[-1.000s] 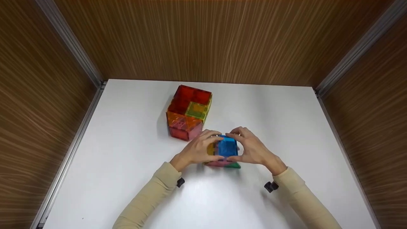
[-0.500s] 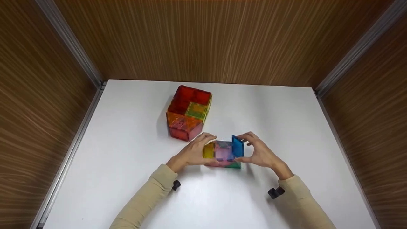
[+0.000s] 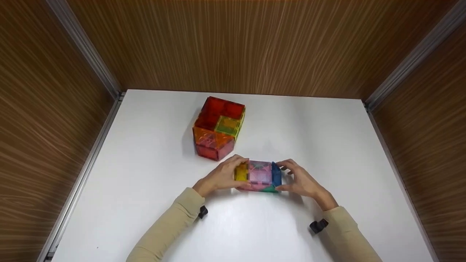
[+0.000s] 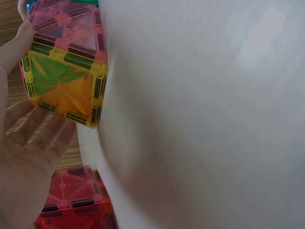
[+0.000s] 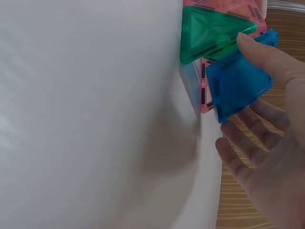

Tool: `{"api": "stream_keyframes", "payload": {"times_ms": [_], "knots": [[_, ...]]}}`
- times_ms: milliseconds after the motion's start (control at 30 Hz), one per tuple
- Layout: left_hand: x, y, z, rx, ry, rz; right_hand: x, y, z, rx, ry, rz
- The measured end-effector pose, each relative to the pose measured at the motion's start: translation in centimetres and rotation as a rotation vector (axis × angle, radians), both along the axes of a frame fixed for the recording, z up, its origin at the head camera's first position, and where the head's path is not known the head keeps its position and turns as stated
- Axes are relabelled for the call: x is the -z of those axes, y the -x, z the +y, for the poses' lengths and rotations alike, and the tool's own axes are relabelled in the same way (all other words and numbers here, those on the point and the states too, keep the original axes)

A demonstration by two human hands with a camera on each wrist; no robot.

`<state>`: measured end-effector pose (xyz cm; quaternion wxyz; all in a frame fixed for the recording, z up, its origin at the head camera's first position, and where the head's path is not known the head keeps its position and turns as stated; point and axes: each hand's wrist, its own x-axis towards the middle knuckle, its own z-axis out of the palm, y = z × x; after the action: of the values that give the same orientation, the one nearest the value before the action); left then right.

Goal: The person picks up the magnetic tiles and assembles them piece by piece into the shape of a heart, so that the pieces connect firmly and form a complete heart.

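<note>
A small block of translucent magnetic tiles stands on the table, pink in the middle with a yellow tile on its left end. My left hand holds that end between thumb and fingers, the thumb lying on the near pink side. At the right end, a blue square magnetic tile leans outward at a slant. Thumb and fingertips of my right hand pinch it by opposite edges. A green triangle tile juts from the near side beside it. The block's far side is mostly hidden.
Behind and to the left stands a larger open-topped build of red, orange, pink and yellow magnetic tiles, close to my left fingers. Wood-grain panels wall the white table at the back and sides.
The blue tile went from lying over the block's top, to upright, to slanting outward at the right end. My right hand moved right with it; the left stayed at the yellow end.
</note>
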<state>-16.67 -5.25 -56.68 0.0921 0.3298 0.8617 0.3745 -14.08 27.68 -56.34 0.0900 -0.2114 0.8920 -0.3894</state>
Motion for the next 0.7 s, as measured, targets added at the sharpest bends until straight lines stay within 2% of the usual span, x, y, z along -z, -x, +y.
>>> {"api": "stream_keyframes", "payload": {"times_ms": [133, 333, 433, 567, 700], "knots": [[0.02, -0.06, 0.04, 0.001, -0.002, -0.014, 0.38, 0.01, -0.04, -0.006, -0.009, -0.013], [-0.01, -0.12, -0.02, -0.008, 0.011, -0.029, 0.68, -0.13, 0.01, 0.009, 0.033, -0.043], [-0.08, -0.18, 0.01, -0.009, 0.012, -0.022, 0.67, -0.23, 0.14, 0.013, 0.038, -0.083], [-0.09, -0.48, 0.16, -0.01, 0.008, -0.017, 0.19, -0.32, 0.22, 0.004, 0.005, -0.133], [-0.11, -0.62, 0.22, -0.004, -0.006, -0.014, -0.27, -0.23, -0.27, -0.022, -0.069, -0.098]]}}
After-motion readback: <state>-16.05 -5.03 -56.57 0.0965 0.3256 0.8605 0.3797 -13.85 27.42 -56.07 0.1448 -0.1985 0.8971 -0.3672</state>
